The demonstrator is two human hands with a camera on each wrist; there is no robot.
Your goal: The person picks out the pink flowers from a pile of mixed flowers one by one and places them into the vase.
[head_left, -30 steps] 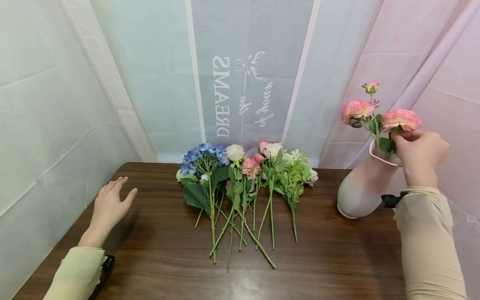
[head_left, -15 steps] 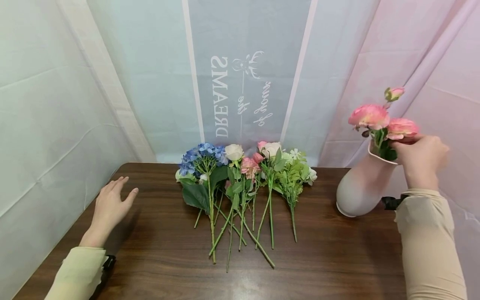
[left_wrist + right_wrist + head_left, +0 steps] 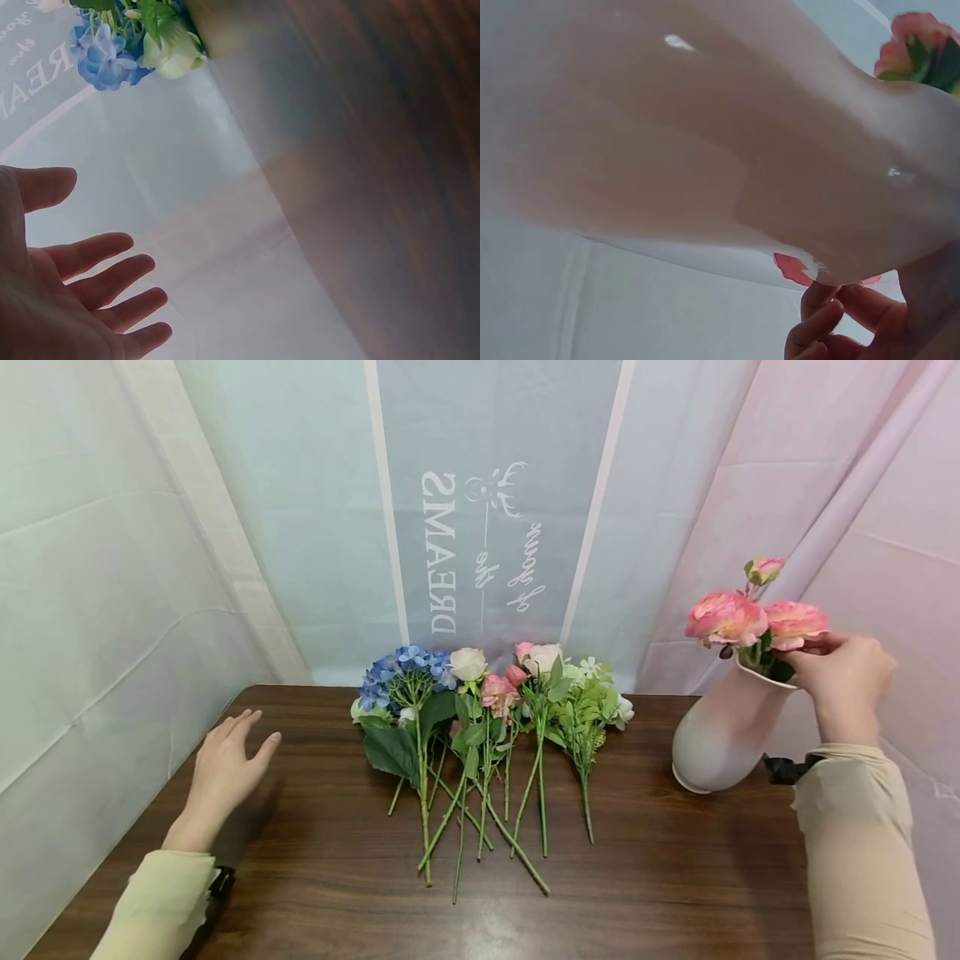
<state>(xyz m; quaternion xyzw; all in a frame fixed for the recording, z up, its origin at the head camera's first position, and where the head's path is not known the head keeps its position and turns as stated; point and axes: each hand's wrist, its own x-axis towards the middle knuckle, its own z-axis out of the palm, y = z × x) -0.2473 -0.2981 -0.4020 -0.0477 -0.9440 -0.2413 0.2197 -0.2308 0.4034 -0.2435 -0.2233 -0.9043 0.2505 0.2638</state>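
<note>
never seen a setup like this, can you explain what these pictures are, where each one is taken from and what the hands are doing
There is no machine here: a person works with two bare hands, the left hand and the right hand. The wide picture comes from a camera worn on the head, looking forward and down. The other two come from cameras on the wrists: one shows the left palm, the other mostly the vase close up.

On the brown table lie blue flowers, white roses, pink blooms and green sprigs. The right hand holds pink flowers just below a bloom, at the vase's mouth. The left hand holds nothing, its fingers spread.
</note>
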